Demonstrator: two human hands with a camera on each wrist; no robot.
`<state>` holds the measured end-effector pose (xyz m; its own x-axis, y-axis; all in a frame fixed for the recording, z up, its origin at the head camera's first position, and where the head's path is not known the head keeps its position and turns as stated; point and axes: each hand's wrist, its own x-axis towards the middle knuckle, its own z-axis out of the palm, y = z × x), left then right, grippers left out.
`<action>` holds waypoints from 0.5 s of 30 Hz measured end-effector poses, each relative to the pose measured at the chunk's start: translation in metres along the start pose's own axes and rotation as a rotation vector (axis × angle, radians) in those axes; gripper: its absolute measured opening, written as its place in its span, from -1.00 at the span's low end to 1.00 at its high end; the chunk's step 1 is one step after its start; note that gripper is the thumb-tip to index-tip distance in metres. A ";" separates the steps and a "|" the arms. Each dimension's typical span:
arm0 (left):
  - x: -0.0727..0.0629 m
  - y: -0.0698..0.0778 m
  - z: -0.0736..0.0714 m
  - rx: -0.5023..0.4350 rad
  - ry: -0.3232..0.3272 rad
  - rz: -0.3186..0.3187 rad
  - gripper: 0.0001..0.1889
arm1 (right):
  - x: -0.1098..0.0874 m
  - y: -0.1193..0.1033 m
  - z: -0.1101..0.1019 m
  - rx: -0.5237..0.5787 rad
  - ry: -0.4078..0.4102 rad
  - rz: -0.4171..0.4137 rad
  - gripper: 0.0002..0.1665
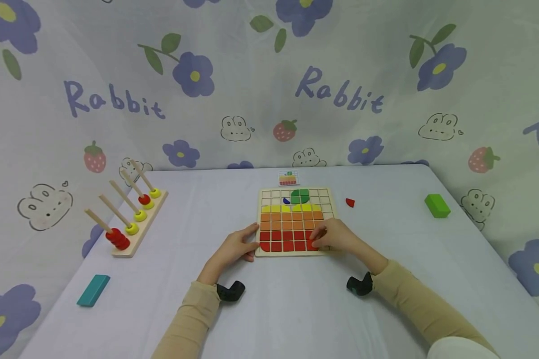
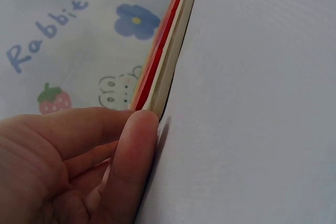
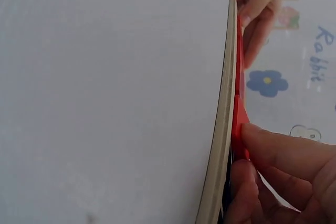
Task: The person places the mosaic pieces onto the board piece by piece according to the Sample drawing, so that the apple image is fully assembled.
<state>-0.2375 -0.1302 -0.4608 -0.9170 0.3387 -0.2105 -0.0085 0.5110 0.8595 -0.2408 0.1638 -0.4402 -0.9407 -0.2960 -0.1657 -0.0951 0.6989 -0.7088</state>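
Observation:
A wooden grid board point(image 1: 292, 254) lies flat, bearing rows of red, orange and yellow tiles, a green leaf shape point(image 1: 300, 196) and a small blue piece point(image 1: 286, 200). My left hand point(image 1: 233, 247) grips its left edge near the front corner, thumb and forefinger meeting there in the left wrist view. At the front right of the tile rows, my right hand point(image 1: 334, 235) pinches a red tile point(image 3: 239, 124) between thumb and finger. That tile tilts up slightly beside its neighbour in the right wrist view. Part of the board's right side is hidden by the right hand.
Behind the board stands a small pattern card point(image 1: 289, 178). A loose red piece point(image 1: 350, 203) lies to its right, and a green block point(image 1: 437, 206) farther right. On the left are a peg stand with rings point(image 1: 139, 224) and a teal block point(image 1: 93, 290).

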 end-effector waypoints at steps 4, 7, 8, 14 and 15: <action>0.001 -0.001 0.000 -0.001 0.002 -0.001 -0.36 | -0.002 -0.003 0.003 -0.028 0.000 -0.016 -0.95; 0.001 -0.001 -0.001 0.003 0.007 0.000 -0.37 | -0.002 -0.003 0.003 -0.030 0.000 -0.027 -0.93; 0.001 -0.001 -0.001 0.005 0.009 0.003 -0.37 | -0.001 -0.003 0.003 -0.019 0.002 -0.030 -0.92; -0.007 0.009 -0.002 0.011 -0.004 0.025 -0.38 | 0.002 0.012 -0.027 0.088 0.138 -0.035 -0.75; -0.011 0.014 -0.002 0.012 -0.007 0.026 -0.38 | 0.003 0.017 -0.035 0.111 0.170 -0.029 -0.71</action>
<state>-0.2288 -0.1285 -0.4451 -0.9140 0.3578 -0.1913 0.0204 0.5113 0.8591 -0.2566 0.1981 -0.4286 -0.9805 -0.1940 -0.0324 -0.0954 0.6132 -0.7842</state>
